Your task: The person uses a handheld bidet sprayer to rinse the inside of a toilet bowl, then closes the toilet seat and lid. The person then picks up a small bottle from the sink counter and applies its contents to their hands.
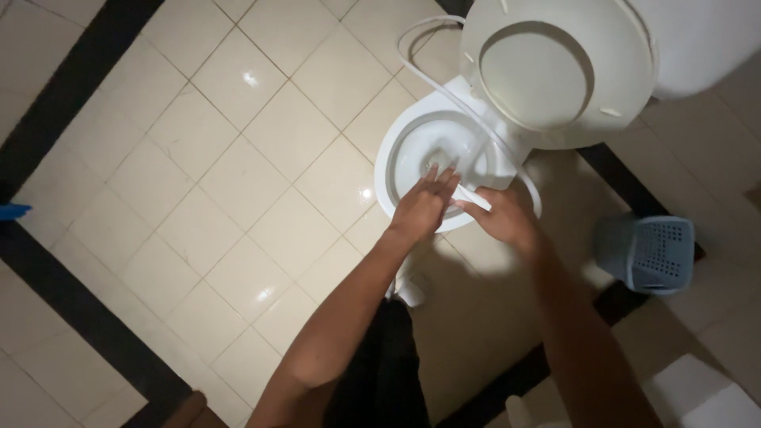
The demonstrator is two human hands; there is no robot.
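I see both of my hands stretched out over the toilet bowl [412,139], which I take as my landmark. My left hand [424,204] hovers flat above the near rim of the bowl, palm down, fingers straight and close together, with nothing in its grasp. My right hand [507,218] sits just beside it, on the side of the bowl nearer the tank, and is closed around a white spray handle [472,198] whose tip pokes out toward my left hand's fingers. The two hands are nearly touching; I cannot tell whether they actually meet.

A thin white hose [444,85] runs from the handle across the bowl, then loops over the floor on its far side. The seat and lid [555,71] stand raised, leaning back just behind the bowl. The inside of the bowl looks pale and wet, though I cannot make out the water clearly.

Well apart from the bowl, beyond my right forearm, a small blue perforated basket [650,252] stands on the floor. The tiled floor [238,174] around the bowl is cream with dark border strips, and glints of light show on it.
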